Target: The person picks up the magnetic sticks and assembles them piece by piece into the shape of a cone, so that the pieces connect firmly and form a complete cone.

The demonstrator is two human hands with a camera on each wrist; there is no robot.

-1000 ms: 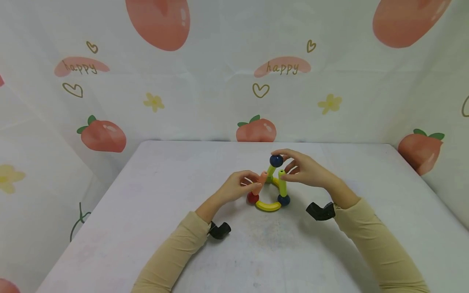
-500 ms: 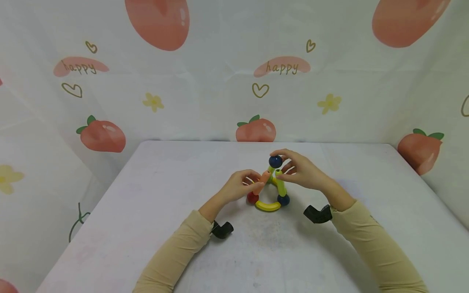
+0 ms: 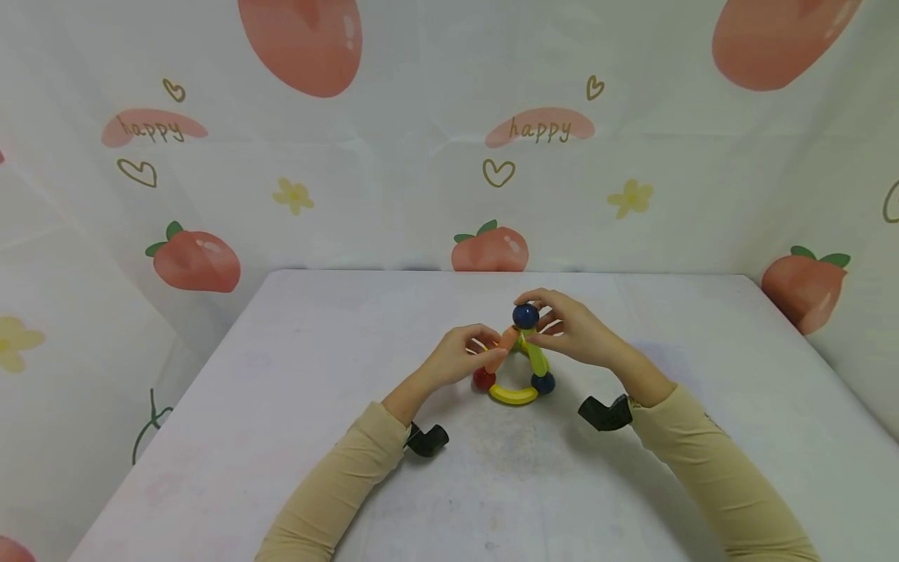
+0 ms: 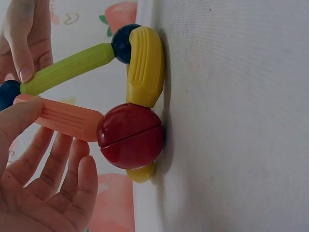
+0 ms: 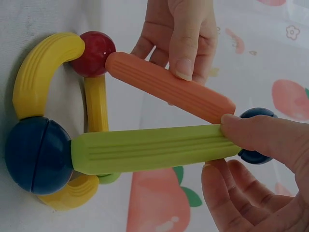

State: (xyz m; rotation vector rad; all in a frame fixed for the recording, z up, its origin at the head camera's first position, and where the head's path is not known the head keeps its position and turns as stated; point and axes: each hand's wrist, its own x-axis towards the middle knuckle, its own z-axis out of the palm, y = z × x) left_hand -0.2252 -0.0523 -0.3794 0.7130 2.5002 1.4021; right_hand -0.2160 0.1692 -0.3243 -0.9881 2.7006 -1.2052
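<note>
A frame of toy building rods and balls stands on the table. My left hand point(image 3: 453, 359) pinches an orange rod point(image 5: 164, 84) that leans up from a red ball point(image 4: 130, 135). My right hand point(image 3: 577, 334) pinches the upper end of a lime-green rod point(image 5: 149, 150), which rises at a tilt from a blue ball point(image 5: 38, 154). Another blue ball point(image 3: 525, 316) sits at the top, against the green rod's upper end, with right fingers behind it. Curved yellow pieces point(image 3: 513, 396) link the balls at the base. Whether the orange rod touches the top ball I cannot tell.
The white tabletop point(image 3: 337, 336) spreads around the frame. Behind it hangs a white cloth point(image 3: 407, 187) printed with peaches. A black wrist mount point(image 3: 428, 442) is on the left arm and another black mount point(image 3: 605, 414) on the right.
My right hand has moved slightly left and down, tilting the near green rod inward until its upper end meets the top blue ball, which also came lower. The left hand has hardly moved.
</note>
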